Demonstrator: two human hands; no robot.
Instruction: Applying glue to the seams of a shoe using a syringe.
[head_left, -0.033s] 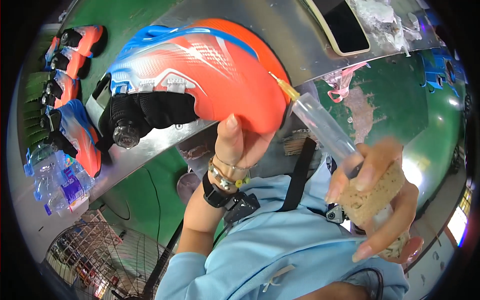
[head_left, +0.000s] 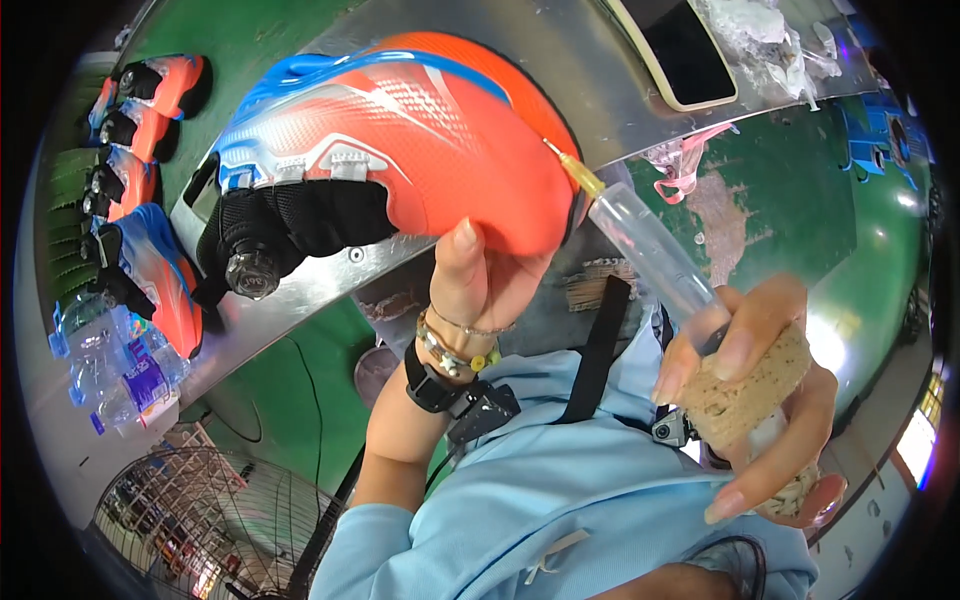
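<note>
My left hand (head_left: 485, 285) is closed round the toe of an orange, blue and white sports shoe (head_left: 450, 130), its thumb on the upper. The shoe lies on its side, its black tongue and round black dial (head_left: 252, 273) toward me. Between the thumb and fingers of my right hand (head_left: 745, 345) is a clear syringe (head_left: 655, 250) with a yellow-based needle. The needle tip lies at the toe, near the seam with the sole; whether it touches cannot be made out. A tan, porous block (head_left: 752, 385) is also held in my right hand, with something whitish partly hidden beneath it.
Several matching shoes (head_left: 160, 265) line the left side. Clear plastic bottles (head_left: 110, 365) stand near the metal table's (head_left: 270, 315) left end. A phone (head_left: 680, 50) and crumpled clear plastic (head_left: 765, 40) lie at the far right. A wire fan guard (head_left: 220, 510) is at lower left.
The shoe has shifted slightly up and left with my left hand. The syringe tip has moved slightly right; both grips look the same.
</note>
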